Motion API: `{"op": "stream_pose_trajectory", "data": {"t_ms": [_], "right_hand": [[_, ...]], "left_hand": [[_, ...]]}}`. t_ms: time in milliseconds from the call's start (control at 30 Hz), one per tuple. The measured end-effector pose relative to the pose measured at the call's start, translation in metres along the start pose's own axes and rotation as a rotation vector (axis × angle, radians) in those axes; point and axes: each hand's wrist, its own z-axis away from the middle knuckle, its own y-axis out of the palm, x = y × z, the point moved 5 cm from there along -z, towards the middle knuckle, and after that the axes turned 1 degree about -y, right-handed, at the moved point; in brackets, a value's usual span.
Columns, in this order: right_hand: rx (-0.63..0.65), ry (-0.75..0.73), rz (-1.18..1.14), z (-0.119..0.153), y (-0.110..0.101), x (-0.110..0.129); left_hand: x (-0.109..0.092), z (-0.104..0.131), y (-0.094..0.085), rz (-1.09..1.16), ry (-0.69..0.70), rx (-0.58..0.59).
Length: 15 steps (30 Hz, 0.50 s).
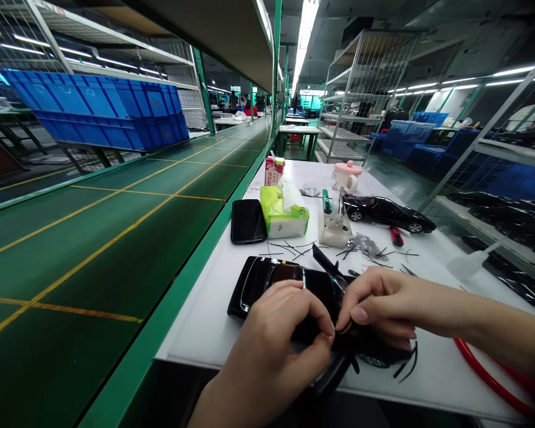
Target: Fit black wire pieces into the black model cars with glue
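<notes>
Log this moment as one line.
left hand: on black toy car | right hand: pinching at car | bench: phone, tissues, second car, red hose

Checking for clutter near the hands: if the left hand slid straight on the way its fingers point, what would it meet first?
Probably the right hand: the left hand points at it across the black toy car body, fingertips nearly touching.

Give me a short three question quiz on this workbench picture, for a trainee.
1. True or false: both hands grip the black toy car body at the table's near edge.
2. What lies beside the green tissue pack? A) black phone B) red mug C) scissors
3. Which hand is nearer the red hose?

Key:
1. True: left hand and right hand pinch it together.
2. A, the black phone.
3. The right hand.
</notes>
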Motion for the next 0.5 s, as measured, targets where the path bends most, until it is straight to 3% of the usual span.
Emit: {"op": "stream_pose_trajectory", "data": {"t_ms": [133, 300, 400, 500], "right_hand": [[-0.129, -0.051, 0.103, 0.015, 0.001, 0.010], [-0.709, -0.161, 0.866, 0.085, -0.014, 0.032], [-0.876, -0.077, 1.269, 0.126, -0.024, 0.016], [-0.929, 0.069, 1.437, 0.152, -0.040, -0.019]], "left_hand": [[0.000, -0.002, 0.001, -0.001, 0.020, 0.004], [0.003, -0.006, -0.003, -0.088, 0.080, 0.009], [0.008, -0.007, -0.003, -0.176, 0.145, 0.043], [0.010, -0.007, 0.000, -0.212, 0.211, 0.035]]}}
